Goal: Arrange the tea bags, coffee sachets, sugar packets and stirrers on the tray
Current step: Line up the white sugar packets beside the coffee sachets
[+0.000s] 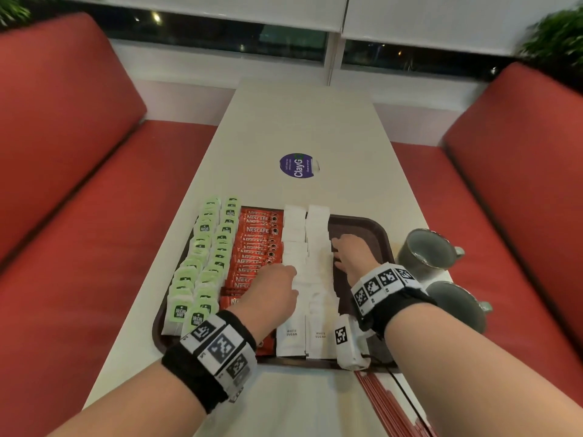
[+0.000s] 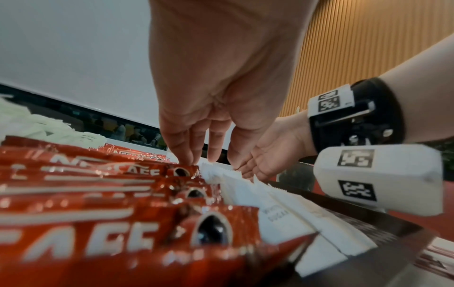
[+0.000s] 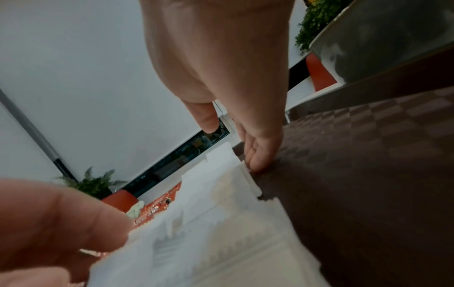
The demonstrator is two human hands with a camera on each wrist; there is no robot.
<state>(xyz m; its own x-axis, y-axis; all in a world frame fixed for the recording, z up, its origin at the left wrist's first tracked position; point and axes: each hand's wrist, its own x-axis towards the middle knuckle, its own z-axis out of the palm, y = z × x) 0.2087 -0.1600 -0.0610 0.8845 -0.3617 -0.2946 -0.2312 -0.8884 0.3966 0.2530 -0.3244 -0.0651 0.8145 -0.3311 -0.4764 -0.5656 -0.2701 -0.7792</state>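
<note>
A dark brown tray (image 1: pixel 362 234) on the white table holds two columns of green tea bags (image 1: pixel 205 257), a column of red coffee sachets (image 1: pixel 255 241) and two columns of white sugar packets (image 1: pixel 303 247). My left hand (image 1: pixel 280 285) reaches down with straight fingers (image 2: pixel 186 155) onto the seam between the coffee sachets (image 2: pixel 98 194) and the sugar packets (image 2: pixel 282 213). My right hand (image 1: pixel 347 250) has straight fingers (image 3: pixel 258 155) pressed against the right edge of the sugar packets (image 3: pixel 221 233), on the bare tray floor (image 3: pixel 368 174). Red stirrers (image 1: pixel 385 402) lie on the table below the tray's near right corner.
Two grey cups (image 1: pixel 422 250) (image 1: pixel 457 304) stand just right of the tray. A purple round sticker (image 1: pixel 296 165) lies on the table beyond it. Red bench seats (image 1: pixel 94 216) flank the narrow table on both sides.
</note>
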